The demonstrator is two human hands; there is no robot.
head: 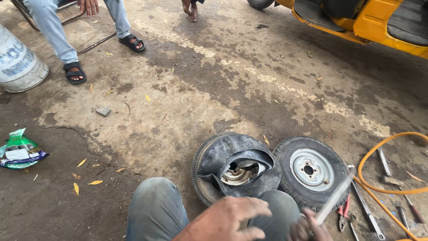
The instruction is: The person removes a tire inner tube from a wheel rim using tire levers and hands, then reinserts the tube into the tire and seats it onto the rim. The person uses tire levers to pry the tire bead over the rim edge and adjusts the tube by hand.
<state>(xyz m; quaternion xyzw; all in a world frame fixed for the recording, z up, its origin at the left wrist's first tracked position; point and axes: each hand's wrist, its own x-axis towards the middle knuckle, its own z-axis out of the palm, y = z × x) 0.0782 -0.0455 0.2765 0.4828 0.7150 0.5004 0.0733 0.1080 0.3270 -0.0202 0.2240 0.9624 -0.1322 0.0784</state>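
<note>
Your right hand [307, 228] grips a flat metal blade [335, 197] pointing to 1 o'clock; left hand [232, 218] open, fingers spread, w/ 2 wheels [312, 172] at 12.

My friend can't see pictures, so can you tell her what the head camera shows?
A person's left hand rests on their knee while the right hand holds a flat metal file, above two small wheels on dirty concrete. One wheel has a loose black inner tube over it; the other wheel has a grey rim. An orange hose and tools lie at right.
</note>
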